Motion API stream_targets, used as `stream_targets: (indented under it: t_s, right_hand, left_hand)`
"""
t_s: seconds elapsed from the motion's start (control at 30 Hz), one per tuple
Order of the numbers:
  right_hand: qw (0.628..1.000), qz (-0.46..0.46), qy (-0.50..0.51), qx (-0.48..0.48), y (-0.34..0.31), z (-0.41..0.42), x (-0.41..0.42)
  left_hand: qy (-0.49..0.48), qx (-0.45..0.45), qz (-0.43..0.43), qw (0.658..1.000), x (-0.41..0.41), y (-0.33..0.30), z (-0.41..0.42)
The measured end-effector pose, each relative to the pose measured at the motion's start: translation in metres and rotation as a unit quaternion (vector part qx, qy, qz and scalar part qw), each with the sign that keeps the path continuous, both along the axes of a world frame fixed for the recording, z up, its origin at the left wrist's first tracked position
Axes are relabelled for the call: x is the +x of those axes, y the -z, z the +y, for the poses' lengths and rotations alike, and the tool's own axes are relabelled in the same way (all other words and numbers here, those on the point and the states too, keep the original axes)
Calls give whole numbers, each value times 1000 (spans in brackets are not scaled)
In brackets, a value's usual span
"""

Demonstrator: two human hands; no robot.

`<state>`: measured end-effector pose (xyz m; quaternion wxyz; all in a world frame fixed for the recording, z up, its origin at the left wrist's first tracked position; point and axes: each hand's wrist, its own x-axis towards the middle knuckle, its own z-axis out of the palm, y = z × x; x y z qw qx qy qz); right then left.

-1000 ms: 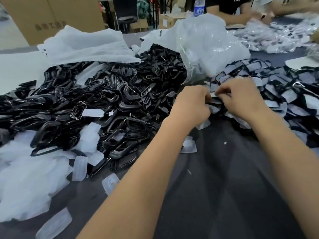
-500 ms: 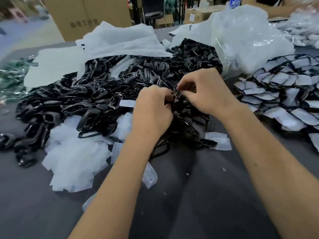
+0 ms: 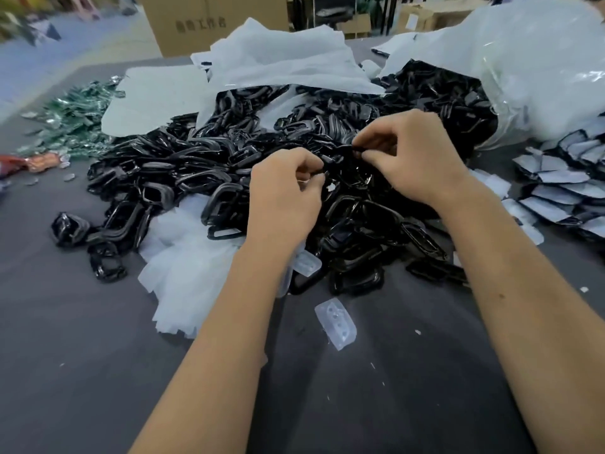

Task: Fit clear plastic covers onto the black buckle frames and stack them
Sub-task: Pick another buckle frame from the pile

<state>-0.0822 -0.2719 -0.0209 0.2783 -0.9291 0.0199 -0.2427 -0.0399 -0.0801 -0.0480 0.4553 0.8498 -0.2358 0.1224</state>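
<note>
Hands: both mine are raised over the middle of the pile, close together but not touching, fingers curled inward.
Left hand (image 3: 288, 188): fingertips pinch the near end of a black buckle frame (image 3: 340, 154); what else sits in the palm I cannot tell.
Right hand (image 3: 415, 155): thumb and forefinger pinch the far end of the same frame.
Frame axis: its long side runs between my two hands, lower on the left, higher on the right; much of it blends into the pile behind.
Frame pile (image 3: 203, 178): loose black frames heaped directly beyond and under my hands, spilling from a plastic bag (image 3: 530, 70) at upper right.
Clear covers: one clear cover (image 3: 335, 322) lies alone on the table (image 3: 98, 371), near my left forearm; more show as a pale heap (image 3: 186, 263) to the left.
Finished stack (image 3: 563, 191): covered frames overlap in rows at the right edge, nearer my right hand.
Judgement: no cover is visibly on the held frame; fitting appears not yet done, and the loose cover is closest to my left hand.
</note>
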Motion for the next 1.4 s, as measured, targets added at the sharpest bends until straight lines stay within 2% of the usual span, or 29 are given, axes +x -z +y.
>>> stream_targets:
  t_s: [0.07, 0.17, 0.3, 0.47, 0.63, 0.77, 0.83, 0.93, 1.17, 1.23, 1.3, 1.4]
  right_hand:
    - [996, -31, -34, 80, -5, 9, 1]
    - [975, -28, -111, 190, -6, 30, 1]
    - [966, -23, -114, 232, -1, 44, 5]
    - [993, -11, -62, 98, 4, 40, 7]
    - [998, 8, -27, -54, 16, 50, 10]
    - [980, 118, -37, -157, 26, 62, 12]
    - [977, 133, -27, -163, 29, 62, 13]
    - [988, 91, -17, -125, 27, 56, 12]
    - [990, -89, 60, -90, 14, 49, 30]
    - [989, -53, 81, -115, 9, 45, 50]
    - [980, 49, 121, -150, 9, 37, 69]
    - [960, 197, 142, -143, 12, 24, 83]
  left_hand:
    - [25, -84, 45, 995, 2, -3, 1]
    - [76, -194, 101, 973, 7, -8, 8]
    - [44, -261, 120, 957, 11, -14, 22]
    - [-76, -318, 131, 936, 21, -26, 38]
    - [-159, -398, 133, 894, 25, -32, 50]
    - [-187, -431, 140, 872, 27, -32, 54]
    - [-192, -433, 143, 869, 28, -30, 54]
    - [-192, -422, 147, 874, 28, -27, 52]
    - [-173, -400, 164, 885, 27, -20, 47]
    - [-173, -385, 159, 892, 26, -17, 46]
    - [-172, -370, 154, 900, 26, -16, 45]
    - [-166, -352, 155, 908, 26, -14, 43]
